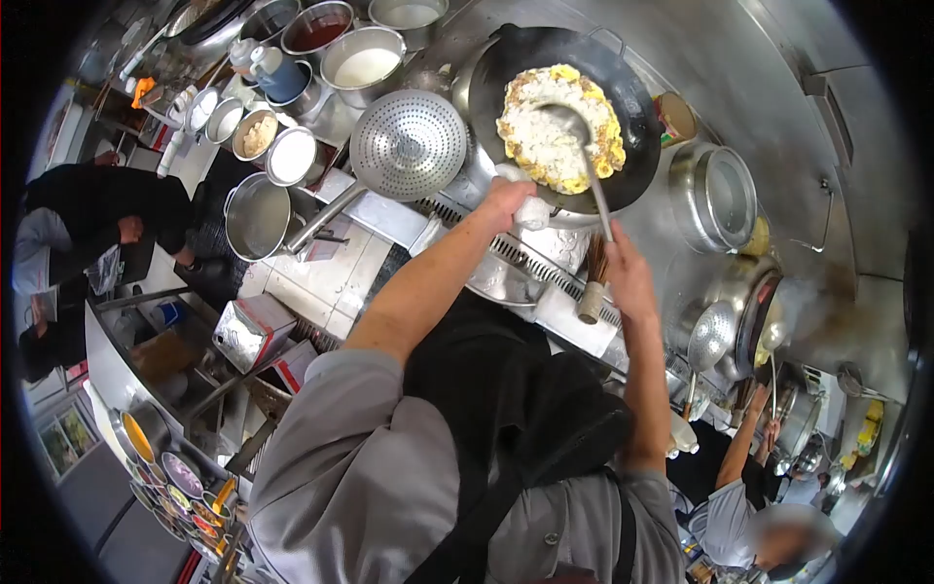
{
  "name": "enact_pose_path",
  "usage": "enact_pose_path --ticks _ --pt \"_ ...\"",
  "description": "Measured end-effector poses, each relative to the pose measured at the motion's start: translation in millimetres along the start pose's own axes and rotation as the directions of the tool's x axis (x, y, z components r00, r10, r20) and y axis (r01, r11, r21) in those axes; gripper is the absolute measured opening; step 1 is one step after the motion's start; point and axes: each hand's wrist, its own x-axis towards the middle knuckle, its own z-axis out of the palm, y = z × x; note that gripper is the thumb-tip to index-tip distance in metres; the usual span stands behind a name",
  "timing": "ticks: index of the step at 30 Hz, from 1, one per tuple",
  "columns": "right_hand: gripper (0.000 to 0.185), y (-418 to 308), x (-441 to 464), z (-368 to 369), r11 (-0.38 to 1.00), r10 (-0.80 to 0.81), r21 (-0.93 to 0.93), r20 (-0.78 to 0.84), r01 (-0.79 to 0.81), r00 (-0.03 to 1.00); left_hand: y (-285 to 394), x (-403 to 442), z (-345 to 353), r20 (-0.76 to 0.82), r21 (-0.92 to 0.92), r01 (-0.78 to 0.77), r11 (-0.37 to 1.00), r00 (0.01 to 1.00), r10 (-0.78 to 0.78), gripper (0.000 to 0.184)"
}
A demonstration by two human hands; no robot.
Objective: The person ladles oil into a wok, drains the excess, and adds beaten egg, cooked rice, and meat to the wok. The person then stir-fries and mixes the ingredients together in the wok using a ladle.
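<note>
A black wok (637, 117) sits on the range in front of me. Inside it lies a mix of white rice and yellow egg (535, 136). My left hand (508, 201) is closed around a folded white cloth (532, 213) at the wok's near rim; the handle under the cloth is hidden. In my right hand (628, 271) is the long handle of a metal ladle (595, 185). The ladle's bowl rests on the rice and egg. Just below the wok, near my right hand, stands a bamboo wok brush (590, 302).
To the left, a perforated strainer (409, 144) lies over a pot (258, 216). Beyond it stand bowls of white food (362, 66) and red liquid (316, 34). An open can (673, 117) and lidded pot (715, 195) stand right of the wok. Co-workers (749, 516) are at right and left.
</note>
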Motion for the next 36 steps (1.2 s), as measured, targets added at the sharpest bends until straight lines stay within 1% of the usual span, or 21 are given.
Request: enact_pose_path --ticks 2,4,6,9,10,11,13,14,17,18,20,21,23,25,27,29,30,31,32,34,36 --pt "0.049 -27.6 -29.5 -24.6 0.994 0.076 0.079 -0.01 -0.075 0.997 0.4 -5.1 -0.8 0.009 0.008 0.012 1.0 1.0 -0.012 0.03" --pt "0.049 -36.7 -52.8 -16.2 0.991 0.131 0.041 -0.043 -0.129 0.99 11.4 -15.0 2.1 0.014 0.035 0.044 0.998 0.999 -0.045 0.03" --pt "0.049 -29.8 -57.3 -1.7 0.97 0.238 -0.053 0.031 -0.236 0.971 8.8 -11.2 -0.2 0.017 0.041 0.052 0.998 0.998 -0.053 0.031" --pt "0.047 -4.4 -38.5 17.9 0.984 0.171 -0.082 0.156 -0.159 0.973 8.1 -10.5 1.3 0.057 0.065 0.027 0.998 0.998 -0.031 0.032" --pt "0.045 -1.3 -34.5 7.3 0.986 0.085 0.132 0.111 -0.099 0.99 8.0 -13.1 2.0 0.046 0.059 -0.002 0.998 0.999 -0.001 0.032" --pt "0.045 -14.6 -35.1 -6.0 0.987 0.073 0.134 0.087 -0.084 0.994 8.4 -15.5 0.8 0.033 0.057 -0.028 0.998 0.999 0.026 0.032" --pt "0.045 -42.2 -52.4 -33.8 0.987 0.07 0.141 0.043 -0.075 0.997 12.7 -25.8 5.6 -0.032 0.064 -0.019 0.998 0.999 0.021 0.034" --pt "0.045 -46.2 -65.1 -37.4 0.99 0.096 0.109 -0.003 -0.095 0.995 15.3 -28.0 7.8 -0.065 0.059 -0.017 0.998 0.998 0.02 0.034" --pt "0.045 -31.6 -85.5 -13.1 0.993 0.1 0.074 -0.044 -0.096 0.994 14.2 -27.1 4.5 0.006 0.076 -0.048 0.996 0.999 0.048 0.037" --pt "0.045 -24.0 -81.0 -3.2 0.999 0.039 0.027 0.016 -0.04 0.999 10.6 -22.9 2.3 0.038 0.078 -0.039 0.996 0.999 0.036 0.038" --pt "0.045 -28.8 -67.4 -8.2 0.953 0.259 0.122 0.141 -0.276 0.956 12.2 -18.3 -0.7 0.101 0.084 -0.034 0.996 0.995 0.026 0.039" --pt "0.045 -33.8 -59.3 -11.5 0.91 0.348 0.156 0.216 -0.384 0.912 15.7 -16.6 1.8 0.073 0.078 -0.04 0.996 0.997 0.034 0.038" --pt "0.045 -22.4 -65.0 -17.3 0.96 0.245 0.105 0.136 -0.26 0.96 12.2 -20.4 2.7 0.013 0.089 -0.025 0.996 1.0 0.024 0.037" --pt "0.045 -58.6 -69.0 -43.8 0.95 0.278 0.112 0.121 -0.291 0.953 10.2 -16.3 1.6 0.033 0.052 -0.028 0.998 0.999 0.027 0.034" --pt "0.046 -39.4 -80.7 -22.1 0.981 0.163 0.104 0.019 -0.164 0.986 11.7 -23.1 2.0 0.042 0.025 -0.033 0.999 0.999 0.032 0.033" --pt "0.046 -26.7 -81.8 -0.6 0.994 0.094 0.062 0.015 -0.095 0.995 4.1 -12.2 -1.8 0.056 0.053 -0.018 0.998 0.998 0.015 0.034" --pt "0.046 -20.8 -74.5 11.2 0.978 0.209 -0.042 0.124 -0.205 0.97 5.0 -10.9 -2.9 0.078 0.076 -0.024 0.997 0.997 0.018 0.035" --pt "0.045 -16.7 -73.0 10.5 0.967 0.245 0.033 0.128 -0.251 0.961 5.7 -9.8 -3.3 0.101 0.101 -0.031 0.994 0.995 0.02 0.036" --pt "0.045 -18.1 -67.7 5.7 0.952 0.273 0.105 0.137 -0.288 0.952 5.4 -6.7 -0.8 0.07 0.097 -0.062 0.993 0.996 0.055 0.037" --pt "0.044 -22.5 -68.8 -2.9 0.955 0.239 0.164 0.079 -0.249 0.968 -2.5 -4.1 -2.2 -0.007 0.102 -0.105 0.989 0.994 0.106 0.039" --pt "0.044 -39.7 -68.9 -18.9 0.959 0.219 0.18 0.022 -0.219 0.976 4.0 -14.6 -1.7 0.012 0.12 -0.082 0.989 0.997 0.081 0.04"
